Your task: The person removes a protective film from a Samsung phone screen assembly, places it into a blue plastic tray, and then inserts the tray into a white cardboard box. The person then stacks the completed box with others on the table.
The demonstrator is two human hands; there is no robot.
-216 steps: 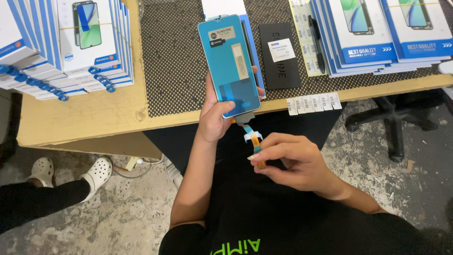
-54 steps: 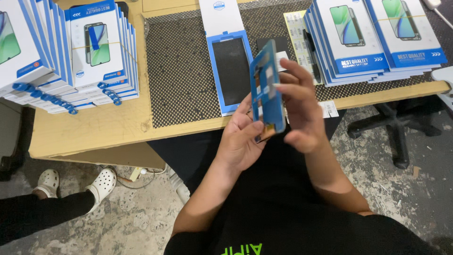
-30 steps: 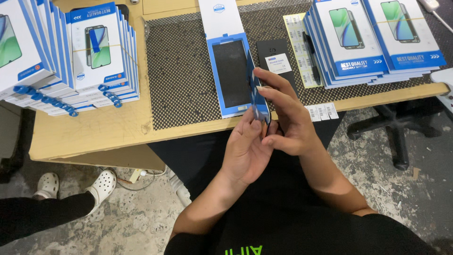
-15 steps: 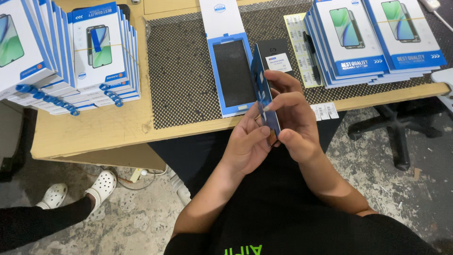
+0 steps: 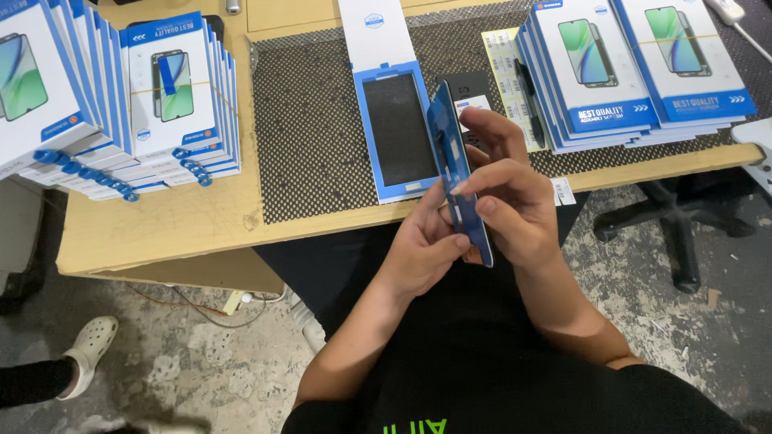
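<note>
**Both hands gripping a thin blue panel on edge**

The left hand (image 5: 422, 249) and right hand (image 5: 511, 209) are pinching a flat, rigid blue screen panel (image 5: 454, 165) between them, turned edge-on to the camera. Its long axis is running away from the body, far end pointing toward the table. Just beyond the fingers, an open blue-framed tray (image 5: 396, 133) is lying on a dotted mesh mat (image 5: 310, 128). Glossy white-and-blue boxes (image 5: 173, 96) are standing stacked far left of the left hand.

Phone-parts packing workshop; stacked screen boxes (image 5: 173, 96) on a wooden workbench (image 5: 161, 229); rough concrete floor (image 5: 201, 354)
</note>
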